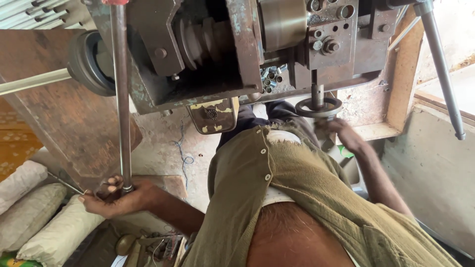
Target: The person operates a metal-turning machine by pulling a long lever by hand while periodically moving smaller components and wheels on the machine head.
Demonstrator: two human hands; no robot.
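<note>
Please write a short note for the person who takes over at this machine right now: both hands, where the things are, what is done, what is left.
Left hand: closed around the lower end of the long metal rod that runs up into the machine.
Right hand: at the small round handwheel under the machine; blurred, so the grip is unclear.
Done: both hands are in position on the controls.
Left: cannot tell how far the work has gone; the workpiece is not visible.

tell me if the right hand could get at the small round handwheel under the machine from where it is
Probably yes. The right hand is already just below the handwheel, seemingly touching its rim, with nothing between them. The left hand is busy gripping the end of the long steel lever.
</note>
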